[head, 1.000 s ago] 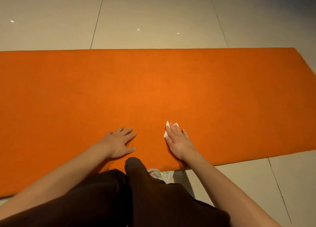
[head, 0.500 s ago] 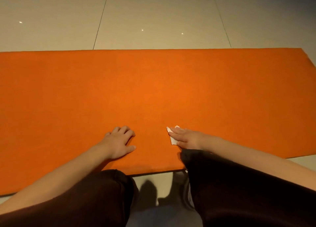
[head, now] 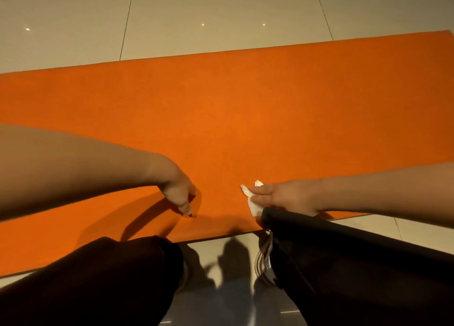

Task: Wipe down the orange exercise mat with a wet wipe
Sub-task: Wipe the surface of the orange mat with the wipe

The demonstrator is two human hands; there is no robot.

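Over pale glossy floor tiles (head: pixel 196 6), looking down on a wide rectangular orange exercise mat (head: pixel 245 104) lying flat, and crouching at its near edge in dark trousers (head: pixel 98 284). Propping the left hand (head: pixel 180 195) on the mat close to that edge, fingers curled under and holding nothing, one fingertip touching the surface. Pressing a small crumpled white wet wipe (head: pixel 253 205) onto the mat with the right hand (head: pixel 277 198), fingers lying straight and flat on top rather than gripping, just beside the right knee and apart from the left hand.
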